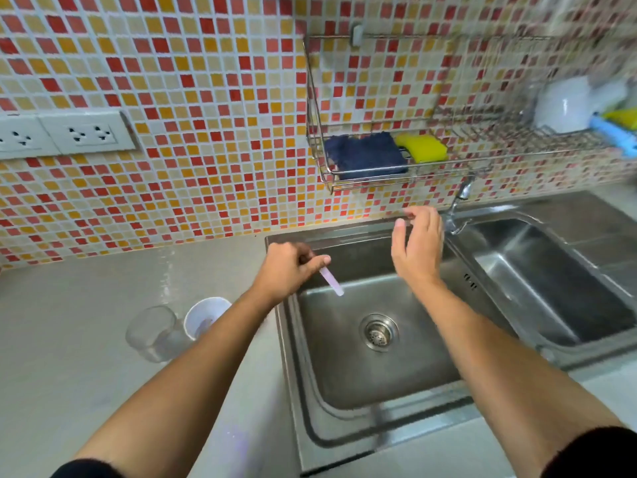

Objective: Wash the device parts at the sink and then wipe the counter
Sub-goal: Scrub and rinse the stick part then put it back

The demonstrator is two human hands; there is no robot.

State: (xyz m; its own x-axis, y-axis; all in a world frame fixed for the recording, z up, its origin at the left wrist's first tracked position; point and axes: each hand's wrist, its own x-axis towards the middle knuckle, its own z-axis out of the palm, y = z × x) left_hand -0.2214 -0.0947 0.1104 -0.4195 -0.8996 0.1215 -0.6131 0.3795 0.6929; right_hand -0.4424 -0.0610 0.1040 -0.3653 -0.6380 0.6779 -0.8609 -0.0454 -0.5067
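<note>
My left hand [287, 267] is closed around a thin, pale purple stick-like part [331, 281], held over the back left corner of the steel sink [389, 381]. The part's lower end points down into the basin. My right hand [418, 246] hovers open over the back of the sink, fingers spread, just left of the tap [456, 210]. On the grey counter [103, 374] left of the sink stand a clear cup-shaped part [151, 334] and a white round part [205, 317], partly hidden by my left forearm.
A wire rack [406, 172] on the tiled wall holds a dark blue cloth [363, 155] and a yellow sponge [422, 146]. Farther right on the rack are a white cup [562, 105] and a blue item. A second basin [551, 281] lies right. Wall sockets [86, 134] sit left.
</note>
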